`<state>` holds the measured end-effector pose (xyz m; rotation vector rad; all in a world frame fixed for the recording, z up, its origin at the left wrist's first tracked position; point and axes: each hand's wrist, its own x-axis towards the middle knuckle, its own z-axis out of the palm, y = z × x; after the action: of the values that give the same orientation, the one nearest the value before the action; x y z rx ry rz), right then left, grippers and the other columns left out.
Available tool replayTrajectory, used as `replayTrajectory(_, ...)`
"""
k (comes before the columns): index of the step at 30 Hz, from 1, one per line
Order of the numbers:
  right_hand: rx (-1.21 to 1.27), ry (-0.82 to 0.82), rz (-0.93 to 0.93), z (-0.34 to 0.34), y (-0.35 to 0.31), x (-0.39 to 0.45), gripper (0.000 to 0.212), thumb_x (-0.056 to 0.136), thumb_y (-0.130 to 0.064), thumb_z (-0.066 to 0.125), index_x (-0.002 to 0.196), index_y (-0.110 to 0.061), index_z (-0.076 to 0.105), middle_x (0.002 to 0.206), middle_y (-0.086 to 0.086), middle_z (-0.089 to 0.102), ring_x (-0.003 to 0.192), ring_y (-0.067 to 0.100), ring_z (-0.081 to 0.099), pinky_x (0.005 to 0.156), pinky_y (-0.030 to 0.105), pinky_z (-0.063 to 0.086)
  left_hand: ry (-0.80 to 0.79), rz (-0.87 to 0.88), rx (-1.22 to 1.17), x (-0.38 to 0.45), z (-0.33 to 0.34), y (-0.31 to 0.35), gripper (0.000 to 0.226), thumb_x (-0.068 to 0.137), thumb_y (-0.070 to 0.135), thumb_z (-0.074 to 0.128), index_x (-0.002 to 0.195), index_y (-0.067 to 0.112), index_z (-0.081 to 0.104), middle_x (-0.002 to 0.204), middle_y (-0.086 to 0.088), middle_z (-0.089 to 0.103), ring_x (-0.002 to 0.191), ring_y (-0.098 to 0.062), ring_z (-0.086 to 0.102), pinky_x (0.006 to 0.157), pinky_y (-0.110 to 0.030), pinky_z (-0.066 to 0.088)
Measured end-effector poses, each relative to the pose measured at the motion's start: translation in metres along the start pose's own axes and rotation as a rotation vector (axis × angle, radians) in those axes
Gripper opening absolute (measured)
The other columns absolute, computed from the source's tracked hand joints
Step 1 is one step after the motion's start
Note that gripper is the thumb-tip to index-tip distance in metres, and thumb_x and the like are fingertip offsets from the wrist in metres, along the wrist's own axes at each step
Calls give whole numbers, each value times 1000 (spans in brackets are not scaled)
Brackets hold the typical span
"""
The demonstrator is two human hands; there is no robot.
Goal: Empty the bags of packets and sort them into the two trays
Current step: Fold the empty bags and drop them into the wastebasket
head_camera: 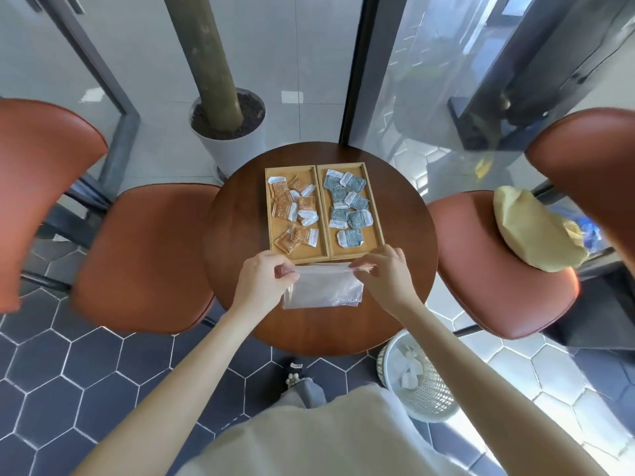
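Two wooden trays stand side by side on a round wooden table (237, 235). The left tray (269, 214) holds several orange packets (304, 234). In the right tray (374, 207) lie several grey-blue packets (350, 238). Just in front of the trays I hold a clear plastic zip bag (323, 290) flat over the table; it looks empty. My left hand (264, 280) pinches its top left corner and my right hand (385, 273) pinches its top right end, the top edge stretched between them.
Brown leather chairs stand at the left (144, 255) and the right (481, 269); a beige bag (529, 228) lies on the right seat. A white mesh waste basket (419, 379) with crumpled bags sits on the floor by my right. A potted trunk (226, 128) stands behind the table.
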<state>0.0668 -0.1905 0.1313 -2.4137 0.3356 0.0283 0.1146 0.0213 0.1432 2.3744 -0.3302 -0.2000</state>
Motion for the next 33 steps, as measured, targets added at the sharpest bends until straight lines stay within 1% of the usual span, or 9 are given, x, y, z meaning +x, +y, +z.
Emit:
replayTrajectory(4, 163, -49, 15, -30, 10, -3, 11, 81, -10, 66, 89, -15, 73, 107, 3, 61, 107, 14, 50, 95, 32, 37, -196, -61, -172, 8, 0, 13, 7, 77, 22, 71, 73, 20, 66, 94, 6, 60, 90, -9, 54, 80, -25, 41)
replayTrajectory(7, 463, -123, 126, -59, 20, -17, 23, 82, -12, 66, 70, -32, 67, 71, -12, 62, 64, -8, 57, 65, 12, 45, -345, -177, -385, 8, 5, 33, 6, 83, 27, 65, 77, 26, 65, 86, 14, 63, 86, 0, 57, 77, -20, 41)
replayTrajectory(10, 676, -105, 233, -77, 36, -34, 6, 82, -9, 66, 80, -12, 70, 77, 6, 65, 71, 14, 59, 71, 28, 48, -401, -309, -690, 0, 23, 56, 2, 84, 24, 63, 86, 25, 63, 86, 10, 70, 90, -7, 63, 76, -20, 50)
replayTrajectory(13, 857, -41, 344, -94, 59, -53, 6, 84, -5, 63, 87, -6, 68, 81, 9, 64, 76, 23, 58, 72, 35, 50, -515, -349, -922, -19, 46, 75, 26, 71, 24, 73, 96, 20, 66, 86, 7, 75, 84, -11, 69, 63, -17, 54)
replayTrajectory(20, 1191, 11, 506, -129, 128, -114, 9, 89, -16, 57, 92, -8, 62, 75, 7, 58, 62, 16, 57, 55, 24, 50, -407, -387, -800, -65, 114, 126, 7, 79, 7, 68, 84, 11, 69, 74, 4, 73, 66, -4, 68, 53, -12, 50)
replayTrajectory(25, 1064, -92, 701, -138, 185, -166, 26, 83, -5, 62, 107, 5, 60, 88, 18, 62, 76, 30, 60, 78, 39, 53, -342, -350, -704, -100, 163, 159, 9, 78, -3, 66, 83, 4, 66, 62, 8, 71, 54, 0, 64, 50, -11, 50)
replayTrajectory(28, 1017, 13, 738, -140, 210, -190, 12, 78, 6, 63, 89, 3, 64, 79, 17, 62, 63, 21, 63, 57, 27, 56, -289, -305, -570, -115, 191, 172, 13, 77, -3, 67, 91, -3, 67, 66, -1, 69, 47, 3, 59, 48, -9, 48)
replayTrajectory(30, 1085, 43, 768, -140, 226, -201, 11, 77, 6, 64, 79, -4, 64, 73, 14, 59, 54, 14, 61, 47, 20, 53, -247, -274, -490, -121, 207, 179, 15, 81, 3, 65, 95, -2, 67, 79, -9, 67, 51, -1, 60, 53, -13, 51)
replayTrajectory(33, 1218, 73, 840, -137, 247, -209, 12, 77, 6, 64, 83, -5, 65, 71, 12, 60, 61, 18, 56, 48, 18, 54, -236, -218, -366, -124, 225, 183, 18, 91, 14, 52, 94, 6, 67, 93, -16, 69, 79, -25, 64, 78, -37, 56)
